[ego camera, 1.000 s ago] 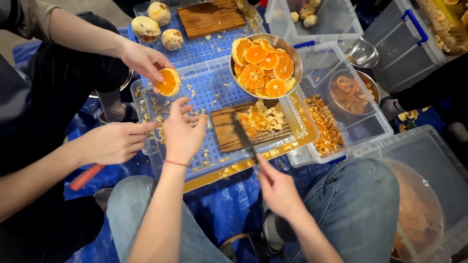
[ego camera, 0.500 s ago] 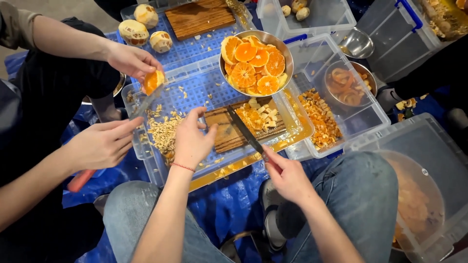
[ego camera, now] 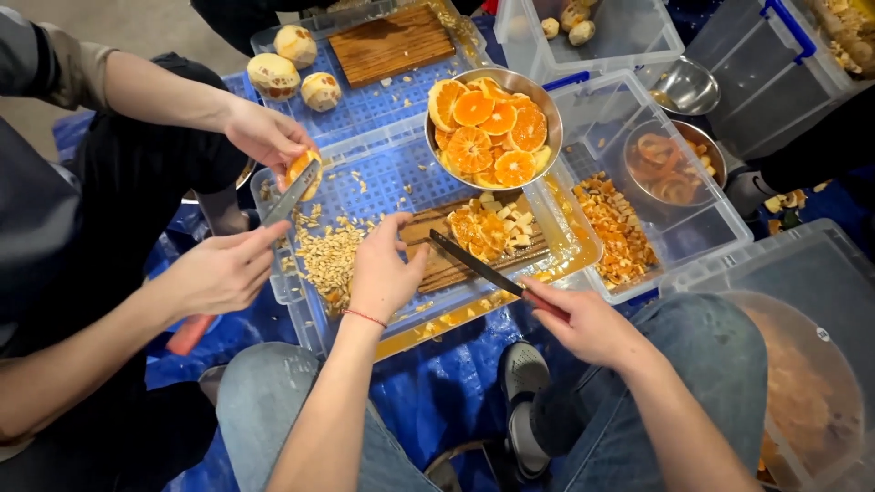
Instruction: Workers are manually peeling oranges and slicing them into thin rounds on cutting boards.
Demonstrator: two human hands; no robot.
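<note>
Since a second ago the left hand [ego camera: 383,273] has pulled back from the upturned clear plastic crate lid [ego camera: 383,173] toward the frame centre; it now rests fingers spread, holding nothing, at the left end of the small brown wooden cutting board [ego camera: 456,260]. The right hand [ego camera: 583,323] stays clamped on the handle of a dark long-bladed knife [ego camera: 474,264], blade tip now lying across the board beside the pile of cut orange pieces [ego camera: 488,228]. Judging from this, chopping on the board is under way.

Around: round metal bowl of halved oranges [ego camera: 492,123] just above the board, heap of pale peel scraps [ego camera: 328,260] left of it. A co-worker's hands at left peel an orange piece [ego camera: 301,173] with a second knife [ego camera: 292,193], close to the left hand. Clear bin of diced orange [ego camera: 620,228] at right. The co-worker's knife crowds the left side.
</note>
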